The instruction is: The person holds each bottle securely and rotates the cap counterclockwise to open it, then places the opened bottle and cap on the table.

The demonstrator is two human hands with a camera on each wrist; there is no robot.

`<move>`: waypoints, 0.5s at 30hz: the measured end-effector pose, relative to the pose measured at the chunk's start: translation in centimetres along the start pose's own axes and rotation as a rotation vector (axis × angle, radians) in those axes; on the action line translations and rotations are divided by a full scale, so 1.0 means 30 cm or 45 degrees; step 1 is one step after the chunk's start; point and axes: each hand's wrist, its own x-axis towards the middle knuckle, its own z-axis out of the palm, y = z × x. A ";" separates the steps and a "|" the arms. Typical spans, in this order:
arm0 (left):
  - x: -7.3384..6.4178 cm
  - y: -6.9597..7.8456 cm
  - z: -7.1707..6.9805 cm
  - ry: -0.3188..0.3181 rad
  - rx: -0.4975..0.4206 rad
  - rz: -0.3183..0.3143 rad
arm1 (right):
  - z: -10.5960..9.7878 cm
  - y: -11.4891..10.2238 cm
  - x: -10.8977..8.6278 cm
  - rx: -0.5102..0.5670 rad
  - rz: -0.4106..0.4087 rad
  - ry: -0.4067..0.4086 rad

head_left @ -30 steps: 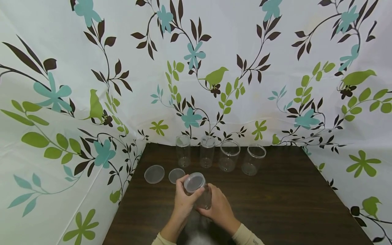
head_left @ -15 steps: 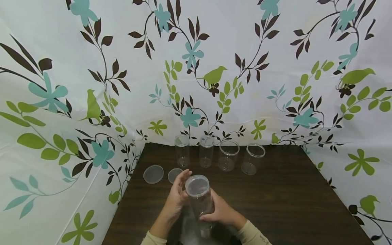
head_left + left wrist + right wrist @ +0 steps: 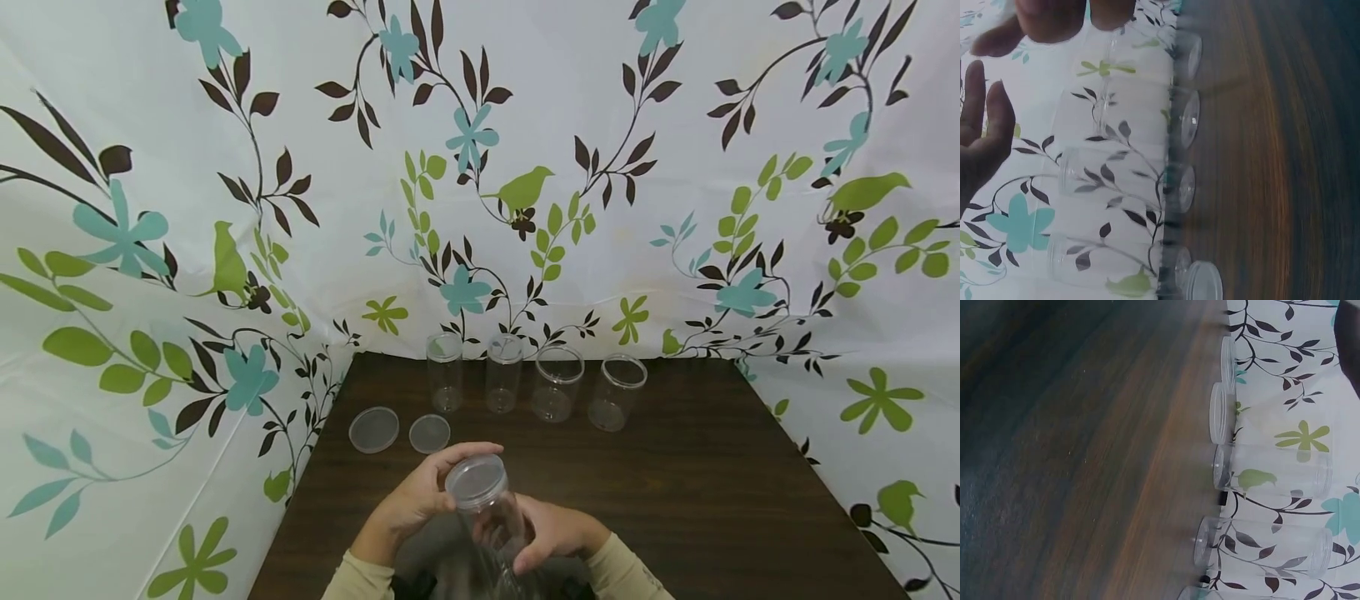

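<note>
Above the near part of the dark table, a clear plastic jar stands slightly tilted, a translucent lid on its top. My right hand grips the jar's body from the right, thumb across the near side. My left hand holds the lid's edge, thumb at its left and fingers reaching behind it. Fingertips show at the top of the left wrist view. The jar's lower end fades into the dim area between the sleeves.
Two narrow jars and two wider open-topped jars stand in a row along the table's back edge. A larger flat lid and a smaller lid lie at the left. Patterned cloth hangs behind and at both sides.
My left hand loosened from the lid to beside the jar, then took the lid's edge again, fingers now behind it. My right hand's hold has shifted lower on the jar.
</note>
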 end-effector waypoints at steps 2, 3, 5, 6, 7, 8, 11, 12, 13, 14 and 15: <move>-0.004 0.003 0.001 0.050 0.026 -0.027 | 0.001 0.007 0.000 0.001 0.019 0.060; -0.007 0.003 0.002 0.091 0.061 -0.040 | 0.002 0.011 0.000 -0.013 0.036 0.112; -0.009 0.005 0.007 0.231 0.213 -0.075 | 0.006 0.020 -0.001 -0.084 0.091 0.260; -0.007 0.004 0.012 0.333 0.328 -0.099 | 0.008 0.026 0.001 -0.150 0.115 0.350; -0.003 0.003 0.019 0.446 0.464 -0.135 | 0.010 0.033 0.003 -0.244 0.137 0.450; 0.003 0.001 0.029 0.558 0.599 -0.185 | 0.011 0.041 0.006 -0.335 0.165 0.545; 0.032 -0.014 0.064 0.850 0.966 -0.356 | 0.017 0.069 0.020 -0.662 0.210 0.781; 0.041 -0.019 0.075 0.922 1.065 -0.404 | 0.019 0.078 0.025 -0.742 0.211 0.831; 0.050 -0.024 0.087 0.974 1.138 -0.445 | 0.022 0.085 0.030 -0.810 0.208 0.872; 0.056 -0.029 0.096 1.017 1.196 -0.478 | 0.026 0.092 0.033 -0.889 0.210 0.910; 0.061 -0.033 0.102 1.053 1.253 -0.507 | 0.031 0.098 0.036 -0.981 0.211 0.950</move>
